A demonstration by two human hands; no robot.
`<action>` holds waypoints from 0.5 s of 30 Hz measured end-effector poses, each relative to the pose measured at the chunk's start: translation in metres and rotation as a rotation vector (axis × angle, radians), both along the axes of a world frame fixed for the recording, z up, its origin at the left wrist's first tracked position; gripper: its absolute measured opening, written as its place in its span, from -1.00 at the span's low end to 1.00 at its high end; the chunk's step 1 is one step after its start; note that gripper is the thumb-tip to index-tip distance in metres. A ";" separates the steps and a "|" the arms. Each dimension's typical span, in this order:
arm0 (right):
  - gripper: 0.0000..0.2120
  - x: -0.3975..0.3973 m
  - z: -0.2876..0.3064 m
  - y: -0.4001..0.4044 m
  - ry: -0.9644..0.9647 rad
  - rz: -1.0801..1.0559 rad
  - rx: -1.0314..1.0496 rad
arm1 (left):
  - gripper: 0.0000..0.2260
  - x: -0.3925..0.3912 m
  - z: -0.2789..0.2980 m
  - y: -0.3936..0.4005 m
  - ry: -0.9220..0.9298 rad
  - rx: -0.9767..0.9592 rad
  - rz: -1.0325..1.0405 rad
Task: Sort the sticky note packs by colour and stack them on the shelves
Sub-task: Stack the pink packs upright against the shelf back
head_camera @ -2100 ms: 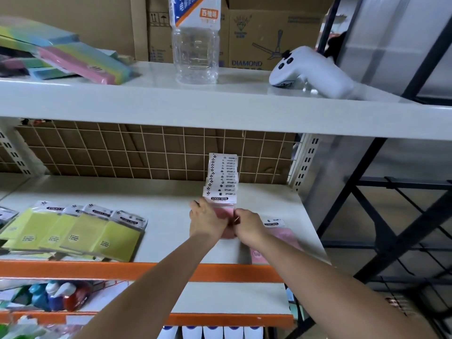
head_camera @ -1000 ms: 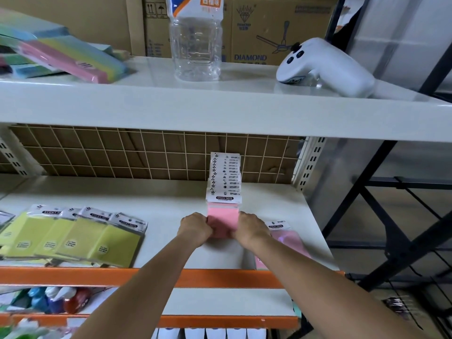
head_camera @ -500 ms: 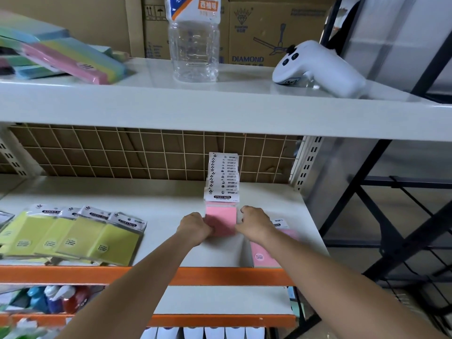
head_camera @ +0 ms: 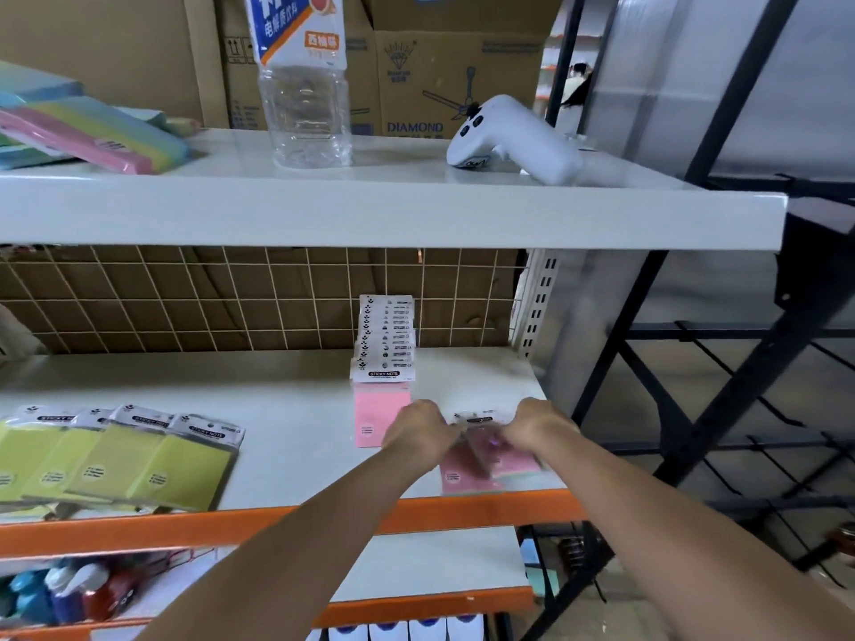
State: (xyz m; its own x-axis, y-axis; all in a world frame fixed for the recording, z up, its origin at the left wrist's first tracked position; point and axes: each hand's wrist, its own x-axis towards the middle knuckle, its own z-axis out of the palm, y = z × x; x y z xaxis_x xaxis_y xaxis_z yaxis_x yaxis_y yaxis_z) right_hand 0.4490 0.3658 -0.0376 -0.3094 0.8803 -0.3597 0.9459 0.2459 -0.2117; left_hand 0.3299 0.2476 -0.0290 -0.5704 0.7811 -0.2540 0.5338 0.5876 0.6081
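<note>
reaching onto the middle shelf [head_camera: 296,409], the left hand [head_camera: 418,432] and right hand [head_camera: 536,425] both curl their fingers round the top edge of loose pink packs [head_camera: 481,464] near the orange front rail (motion blur hides how many). just left of them a pink stack [head_camera: 379,409] stands with its white header cards fanned toward the wire grid. yellow-green packs [head_camera: 115,460] lie overlapped well apart at the shelf's left end.

shelf [head_camera: 287,409] – smooth matt | bottle [head_camera: 305,108] – clear plastic | boxes [head_camera: 444,81] – cardboard
</note>
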 end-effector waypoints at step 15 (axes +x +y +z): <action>-0.75 0.013 -0.011 -0.011 0.340 -0.204 -0.293 | -0.82 0.029 -0.013 0.024 -0.470 0.026 0.239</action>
